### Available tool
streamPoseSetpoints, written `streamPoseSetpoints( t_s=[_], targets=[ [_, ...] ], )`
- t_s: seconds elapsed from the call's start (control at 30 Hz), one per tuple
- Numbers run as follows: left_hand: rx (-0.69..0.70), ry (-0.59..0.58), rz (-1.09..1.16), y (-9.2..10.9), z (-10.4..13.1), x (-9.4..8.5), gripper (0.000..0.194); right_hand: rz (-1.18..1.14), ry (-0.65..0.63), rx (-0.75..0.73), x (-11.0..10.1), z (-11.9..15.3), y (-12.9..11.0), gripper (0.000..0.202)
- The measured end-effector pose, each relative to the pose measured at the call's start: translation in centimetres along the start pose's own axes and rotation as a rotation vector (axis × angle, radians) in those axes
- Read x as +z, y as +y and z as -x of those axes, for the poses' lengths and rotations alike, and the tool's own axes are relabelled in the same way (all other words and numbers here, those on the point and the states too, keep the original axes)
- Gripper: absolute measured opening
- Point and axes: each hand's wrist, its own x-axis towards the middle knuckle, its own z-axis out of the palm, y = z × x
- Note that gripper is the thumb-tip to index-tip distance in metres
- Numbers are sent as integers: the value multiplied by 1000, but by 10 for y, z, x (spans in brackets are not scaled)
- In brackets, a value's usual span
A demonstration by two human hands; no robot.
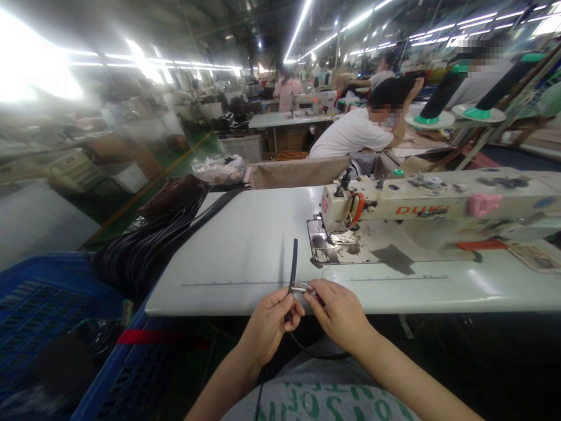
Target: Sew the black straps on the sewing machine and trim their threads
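Observation:
A narrow black strip (294,260) stands up from the fingers of my left hand (274,320), which pinches it at the table's front edge. From below that hand a thin black length curves down toward my lap. My right hand (339,310) is closed around small metal snips (302,286), whose blades point left and meet the strip just above my left fingertips. Both hands are close together over the front edge of the white table (228,257).
A sewing machine (421,204) stands on the table at right. Black strips (144,251) hang over the left edge beside a blue basket (39,292). Behind the table are a fabric-lined bin (298,173) and a person in white (355,131). Thread cones (438,99) stand back right.

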Motion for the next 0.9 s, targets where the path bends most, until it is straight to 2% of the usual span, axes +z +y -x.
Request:
streamPoseSetpoints(
  t_s=[0.2,0.27,0.43,0.53,0.6,0.7,0.8,0.9],
  targets=[
    [-27,-30,10,0,1,1,32,-110,-30,57,-2,0,0,26],
    [-37,-37,14,0,2,2,32,-278,-71,129,-1,-1,0,28],
    [-30,-31,11,0,3,3,39,-931,-141,365,4,-4,-1,45],
    [-33,-6,4,0,2,3,50,-1101,-160,490,5,-4,-1,50],
    [-27,-1,-5,-1,1,2,52,-1031,-144,470,4,-4,1,50],
    [-5,0,-17,-2,1,2,50,-724,-90,360,0,-3,3,48],
    [0,15,-13,-1,1,2,51,-443,-108,282,-3,-1,2,42],
    [-2,11,-8,-1,1,4,50,-291,-113,224,-5,0,-1,38]
  ],
)
